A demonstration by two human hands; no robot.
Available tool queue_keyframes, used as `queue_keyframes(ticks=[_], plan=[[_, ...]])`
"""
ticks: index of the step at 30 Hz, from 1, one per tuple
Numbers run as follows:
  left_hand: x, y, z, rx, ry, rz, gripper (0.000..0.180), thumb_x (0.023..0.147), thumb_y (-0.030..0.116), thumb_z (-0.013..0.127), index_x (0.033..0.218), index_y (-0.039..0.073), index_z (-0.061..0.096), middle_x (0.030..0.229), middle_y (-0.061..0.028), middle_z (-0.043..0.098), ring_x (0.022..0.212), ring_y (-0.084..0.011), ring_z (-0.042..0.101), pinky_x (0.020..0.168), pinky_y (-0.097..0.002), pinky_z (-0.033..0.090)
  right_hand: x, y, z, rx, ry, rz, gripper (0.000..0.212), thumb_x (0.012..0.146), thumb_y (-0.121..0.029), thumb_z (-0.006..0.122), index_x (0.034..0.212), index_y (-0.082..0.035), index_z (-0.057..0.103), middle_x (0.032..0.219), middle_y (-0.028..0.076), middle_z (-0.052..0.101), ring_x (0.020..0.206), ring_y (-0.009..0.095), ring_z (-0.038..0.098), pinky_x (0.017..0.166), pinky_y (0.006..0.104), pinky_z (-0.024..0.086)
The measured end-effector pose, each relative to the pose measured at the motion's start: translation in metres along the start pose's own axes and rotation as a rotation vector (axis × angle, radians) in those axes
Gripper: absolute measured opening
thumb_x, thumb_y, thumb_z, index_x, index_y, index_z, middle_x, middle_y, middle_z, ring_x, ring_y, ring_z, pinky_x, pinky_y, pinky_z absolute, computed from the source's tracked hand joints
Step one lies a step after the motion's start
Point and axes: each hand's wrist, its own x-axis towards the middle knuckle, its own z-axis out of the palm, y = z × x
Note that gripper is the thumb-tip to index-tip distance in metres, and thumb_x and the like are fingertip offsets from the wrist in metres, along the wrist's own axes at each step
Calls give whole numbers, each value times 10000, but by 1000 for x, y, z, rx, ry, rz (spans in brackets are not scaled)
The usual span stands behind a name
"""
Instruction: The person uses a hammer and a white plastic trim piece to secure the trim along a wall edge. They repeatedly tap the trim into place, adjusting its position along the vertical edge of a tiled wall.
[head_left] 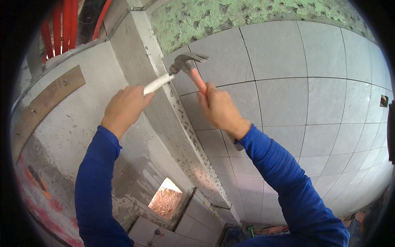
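Observation:
My right hand is closed round the grip of a claw hammer, which has a dark metal head and an orange-red neck. Its handle end sticks out below my wrist. My left hand grips a short white rod, slanting up to the right. The hammer's face meets or nearly meets the rod's upper end; whether they touch I cannot tell. Both lie in front of the rough edge of a concrete column, beside grey wall tiles. The rod's lower end is hidden in my left hand.
Green pitted plaster borders the tiles above. At the upper left are red pipes, with a wooden board on the plastered wall below. Low down, a square opening pierces the wall near darker-edged tiles.

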Motion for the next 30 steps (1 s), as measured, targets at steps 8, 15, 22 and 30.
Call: queue_keyframes(ticks=[8,15,22,30], plan=[[1,6,-9,-7,-47,-23,480,1031,453,573,1100,-9,683,989,-259,713,958,-452,693,849,-534,536,0,5,3,-36,-102,-20,263,1058,-222,557,1005,34,532,701,250,624,621,478,610,584,486,487],[5,-5,7,-60,-44,-21,494,1041,449,566,1104,-27,681,908,-263,704,873,-431,698,809,-513,530,4,13,12,120,133,-108,277,1045,-224,533,1001,49,518,747,319,652,704,534,642,666,612,504],[-6,-18,24,-308,-63,5,535,1051,468,554,1076,-54,667,828,-258,680,726,-400,648,737,-482,499,-5,0,-22,76,35,-71,275,1049,-219,543,988,47,506,719,314,631,683,535,628,638,596,491],[-17,0,14,-39,14,-18,466,1031,461,571,1032,10,689,891,-244,722,876,-441,713,806,-528,556,-20,-9,-7,168,236,-82,255,1051,-205,539,1028,45,493,691,309,618,667,534,624,619,596,483]])
